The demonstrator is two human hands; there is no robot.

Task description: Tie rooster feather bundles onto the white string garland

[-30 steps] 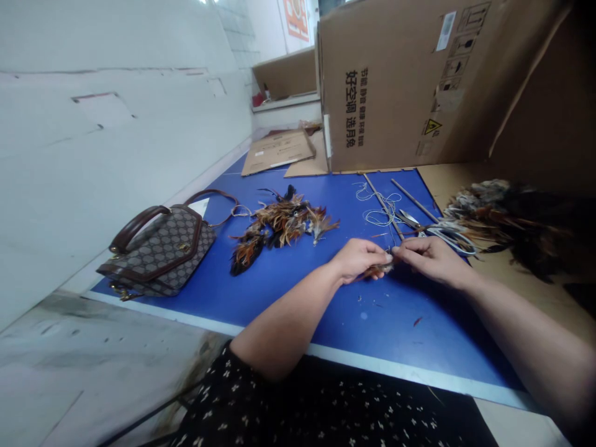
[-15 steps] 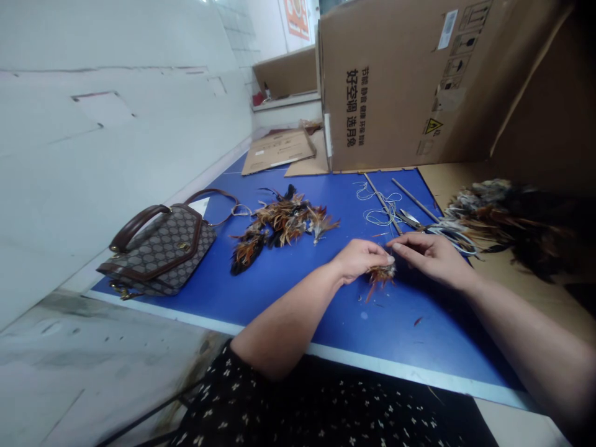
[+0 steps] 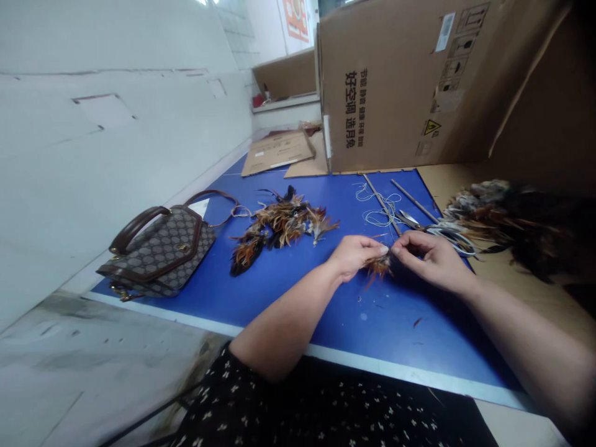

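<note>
A small bunch of brown and orange feathers hangs below the pinched fingers of my left hand. Close against it on the right, my right hand has thumb and forefinger pressed together; what they pinch is too small to make out. Behind the hands lie tangled pale string and a thin stick. A pair of scissors rests just behind my right hand, its blades toward a second stick. Left of my hands, a loose pile of similar feathers lies on the blue table.
A patterned handbag with a brown handle stands at the table's left. A large cardboard box rises at the back, with flat cardboard pieces beside it. More feathers are heaped on cardboard at the right.
My right finger and thumb have come together lower, near the feather bunch. My left hand has shifted slightly left and up, still pinching the bunch.
</note>
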